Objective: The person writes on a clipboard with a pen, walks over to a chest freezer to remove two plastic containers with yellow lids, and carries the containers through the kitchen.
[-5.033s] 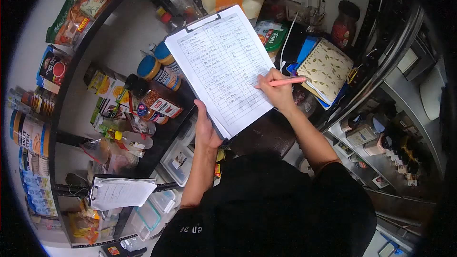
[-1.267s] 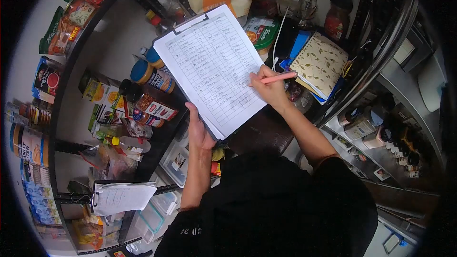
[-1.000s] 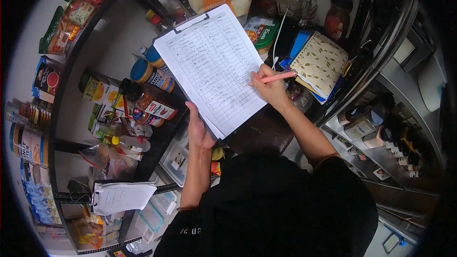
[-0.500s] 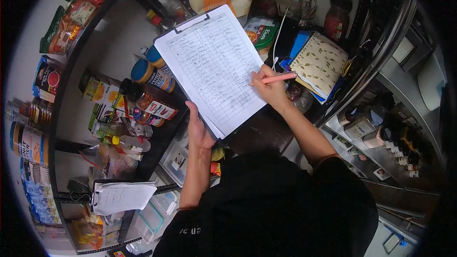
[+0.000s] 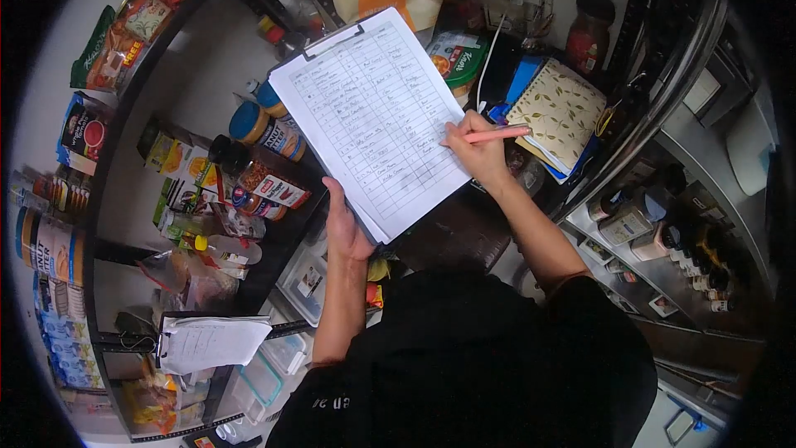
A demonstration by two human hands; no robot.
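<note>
A clipboard (image 5: 358, 31) carries a stack of white paper (image 5: 406, 199) printed with a table and filled in by handwriting. My left hand (image 5: 347, 228) grips its lower left edge, thumb on top and the other fingers hidden beneath. In my right hand (image 5: 477, 148) is a pink pen (image 5: 500, 133), pinched between the fingers. The pen's tip is at the right part of the table's lower rows, hidden behind the fingers; whether it touches the paper I cannot tell.
Shelves at left hold peanut butter (image 5: 249, 122), a red pepper jar (image 5: 274, 178) and packets. Another clipboard (image 5: 214, 342) hangs below them. Beyond my right hand lie a leaf-patterned notebook (image 5: 557, 104) and a green-lidded tub (image 5: 456, 58). Spice bottles (image 5: 701, 270) line a right-hand shelf.
My right hand and the pen have shifted slightly right across the page. A little more handwriting shows near the pen. My left hand keeps its hold on the clipboard.
</note>
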